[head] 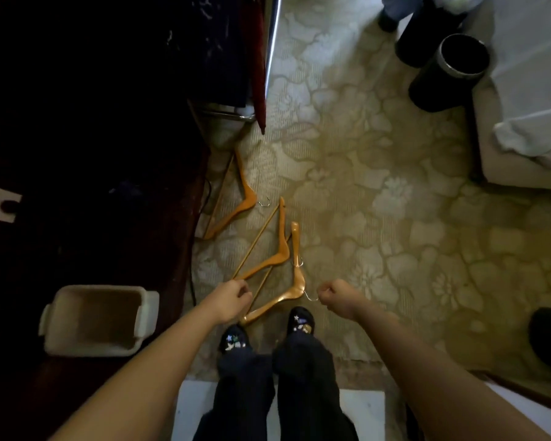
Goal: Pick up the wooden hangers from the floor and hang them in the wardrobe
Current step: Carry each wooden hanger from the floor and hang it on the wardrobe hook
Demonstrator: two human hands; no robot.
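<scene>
Three wooden hangers lie on the patterned carpet (379, 173). The far hanger (247, 198) lies beside the dark wardrobe (109, 90) at the left. The middle hanger (280, 246) and the near hanger (298, 281) overlap just ahead of my feet. My left hand (233, 297) hovers with curled fingers over the near hanger's bar and the middle hanger's tip. My right hand (334, 294) is a closed fist just right of the near hanger's metal hook (310, 296). Neither hand visibly grips a hanger.
A white plastic basket (99, 319) stands at the lower left by the wardrobe. Two black cylindrical bins (449, 71) stand at the upper right beside a bed with white sheets (528, 90). A dark red umbrella (261, 74) and a chrome pole (274, 36) stand at the wardrobe's edge.
</scene>
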